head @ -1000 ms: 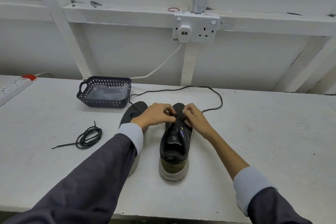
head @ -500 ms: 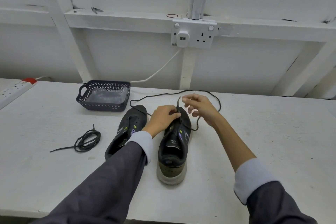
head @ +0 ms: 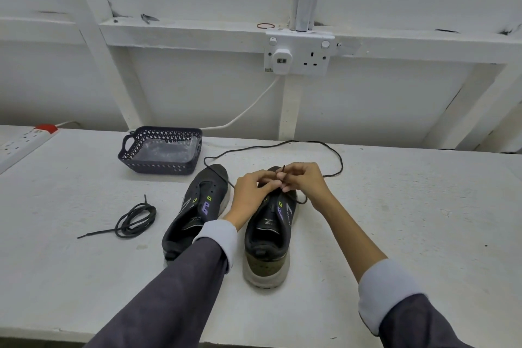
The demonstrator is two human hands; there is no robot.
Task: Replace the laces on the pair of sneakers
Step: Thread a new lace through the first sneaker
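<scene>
Two black sneakers stand side by side on the white table, heels toward me. The left sneaker (head: 197,212) has bare eyelets and is partly under my left forearm. Over the toe end of the right sneaker (head: 268,237) both hands meet. My right hand (head: 303,181) pinches the tip of a long black lace (head: 333,154), which loops back across the table behind the shoes. My left hand (head: 251,192) grips the shoe's front at the eyelets, touching the lace. A second black lace (head: 135,219) lies coiled to the left.
A dark perforated basket (head: 161,167) lined with clear plastic sits behind the left sneaker. A white power strip (head: 22,141) lies at the far left edge. A wall socket (head: 299,54) with a plug and white cable hangs above the table's back edge.
My right hand had lifted away with the lace end half a second ago; it has come back down to the toe of the right sneaker, beside my left hand.
</scene>
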